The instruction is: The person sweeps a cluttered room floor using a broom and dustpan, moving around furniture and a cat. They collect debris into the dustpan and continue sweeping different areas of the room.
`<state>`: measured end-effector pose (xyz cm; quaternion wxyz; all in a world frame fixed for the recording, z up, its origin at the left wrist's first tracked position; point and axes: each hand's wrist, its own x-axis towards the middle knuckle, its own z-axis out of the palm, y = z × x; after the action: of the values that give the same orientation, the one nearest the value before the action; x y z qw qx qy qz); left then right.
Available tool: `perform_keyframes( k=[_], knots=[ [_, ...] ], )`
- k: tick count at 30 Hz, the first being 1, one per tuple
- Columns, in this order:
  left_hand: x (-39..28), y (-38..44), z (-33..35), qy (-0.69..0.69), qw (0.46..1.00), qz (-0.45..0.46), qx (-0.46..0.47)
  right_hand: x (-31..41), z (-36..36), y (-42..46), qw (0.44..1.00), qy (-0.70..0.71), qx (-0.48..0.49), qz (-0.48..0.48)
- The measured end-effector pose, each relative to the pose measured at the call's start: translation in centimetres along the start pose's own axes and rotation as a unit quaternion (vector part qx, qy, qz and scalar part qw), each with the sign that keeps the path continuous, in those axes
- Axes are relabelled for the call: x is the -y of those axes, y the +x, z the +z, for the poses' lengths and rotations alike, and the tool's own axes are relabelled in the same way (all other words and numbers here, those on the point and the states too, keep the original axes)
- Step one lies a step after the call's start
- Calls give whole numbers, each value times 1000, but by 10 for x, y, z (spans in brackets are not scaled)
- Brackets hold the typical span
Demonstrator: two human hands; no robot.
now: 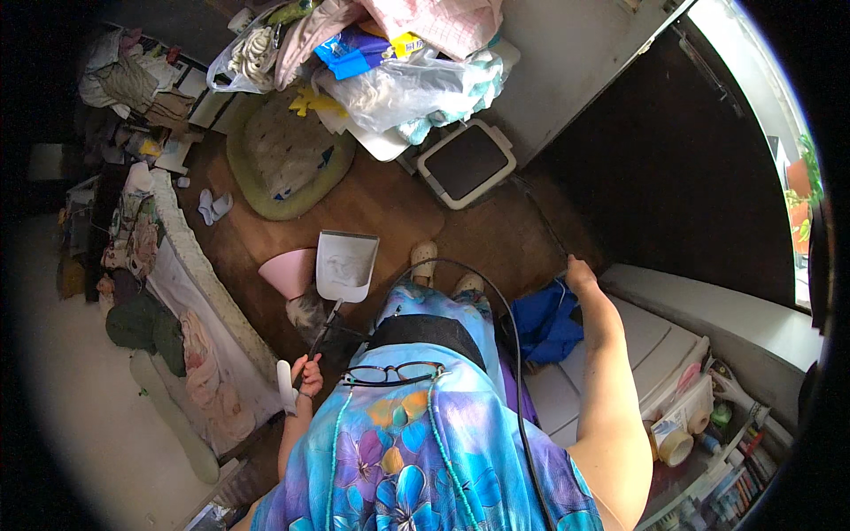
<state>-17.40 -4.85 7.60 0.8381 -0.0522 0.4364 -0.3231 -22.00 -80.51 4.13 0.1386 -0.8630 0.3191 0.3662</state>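
Observation:
My left hand [309,376] grips the dark handle of a long-handled dustpan [346,269]. Its white pan faces up over the floor, with greyish debris or fluff inside. A small furry pet [307,316] wearing a pink cone collar [287,273] is just left of the pan. My right hand [580,273] reaches out to the right, closed around a thin dark rod [546,219]. The rod slants up and away along the dark floor; what its far end carries is too dim to tell.
A pet tray with a dark pad [466,162] and an oval pet bed [292,159] are ahead. Bags and cloths [412,86] overhang the floor beyond. Slippers [214,206] lie left, near a clothes-strewn bed [199,358]. A blue bag [546,322] and white cabinet [637,338] stand right.

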Motion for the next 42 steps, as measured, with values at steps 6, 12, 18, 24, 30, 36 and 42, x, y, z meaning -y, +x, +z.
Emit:
perform_keyframes(
  k=[6,12,18,24,30,36,42],
  knots=[
    [11,10,5,40,983,82,-158,6,-2,-25,999,-8,-28,14],
    [24,35,-7,-4,994,63,-87,9,41,-56,989,143,-45,8],
    [53,45,-6,36,995,80,-56,-4,77,-104,917,391,53,65],
    [63,51,-5,77,988,130,-30,-7,93,-157,842,525,104,74],
    [70,56,6,73,994,83,19,-1,101,-178,846,518,100,84],
    [65,59,9,34,997,41,48,2,102,-184,832,535,99,105],
    [60,64,1,35,997,66,18,-10,112,-179,816,567,61,96]
  ],
)
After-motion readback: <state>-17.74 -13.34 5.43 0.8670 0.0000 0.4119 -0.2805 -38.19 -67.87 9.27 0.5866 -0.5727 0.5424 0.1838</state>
